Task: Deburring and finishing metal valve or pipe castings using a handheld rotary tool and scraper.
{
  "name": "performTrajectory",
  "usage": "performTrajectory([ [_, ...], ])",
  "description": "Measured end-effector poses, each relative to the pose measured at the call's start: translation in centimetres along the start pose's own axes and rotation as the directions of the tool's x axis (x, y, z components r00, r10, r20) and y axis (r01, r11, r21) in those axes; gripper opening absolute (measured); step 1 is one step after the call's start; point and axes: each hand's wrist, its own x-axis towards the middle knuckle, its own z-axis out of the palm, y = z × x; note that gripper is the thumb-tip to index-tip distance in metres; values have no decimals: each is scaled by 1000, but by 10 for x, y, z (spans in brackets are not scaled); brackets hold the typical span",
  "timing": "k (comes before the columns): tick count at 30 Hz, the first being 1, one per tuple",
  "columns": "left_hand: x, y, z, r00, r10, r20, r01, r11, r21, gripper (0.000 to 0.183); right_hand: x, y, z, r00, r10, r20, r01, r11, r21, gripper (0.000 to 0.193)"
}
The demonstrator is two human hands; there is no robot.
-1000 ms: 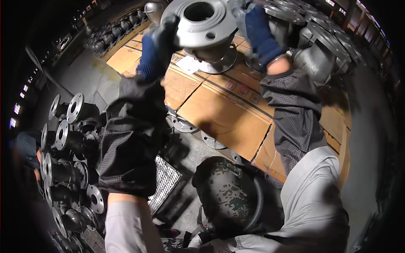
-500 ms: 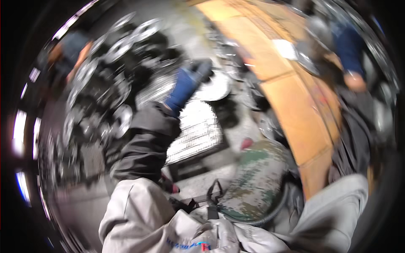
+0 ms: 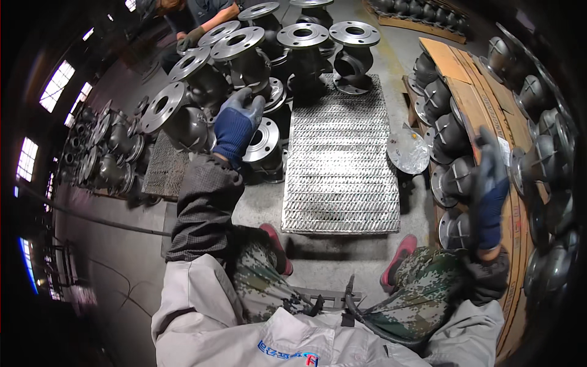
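My left hand (image 3: 238, 119), in a blue and grey glove, is raised beside a cluster of grey cast valve bodies with flanges. Its thumb and fingers are apart, and nothing shows between them. Nearest to it are a tilted valve body (image 3: 194, 127) and another valve body with a bright flange ring (image 3: 264, 142). My right hand (image 3: 491, 177), gloved alike and slightly blurred, has its fingers stretched out over the edge of a cardboard sheet (image 3: 445, 61). Beside that hand lies a row of valve bodies (image 3: 460, 176). Between my hands stands a metal-grate bench (image 3: 342, 165).
A round metal plate (image 3: 408, 150) stands at the bench's right edge. More valve bodies (image 3: 356, 55) stand at its far end. A co-worker (image 3: 205, 18) bends over parts at far left. A cable (image 3: 110, 222) crosses the left floor. My red shoes (image 3: 400, 260) flank the bench's near end.
My view has swung left and steadied from a blur. My left hand has moved from near the round plate toward the valve bodies; my right hand now appears lower, at the cardboard.
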Motion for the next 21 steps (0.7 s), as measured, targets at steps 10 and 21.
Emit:
performTrajectory([
  [10,210,0,61,968,211,139,-253,805,538,59,-38,13,59,886,271,377,-299,954,15,28],
  [21,169,-1,82,863,449,231,-465,528,711,48,-33,13,57,899,57,435,-109,989,97,35],
])
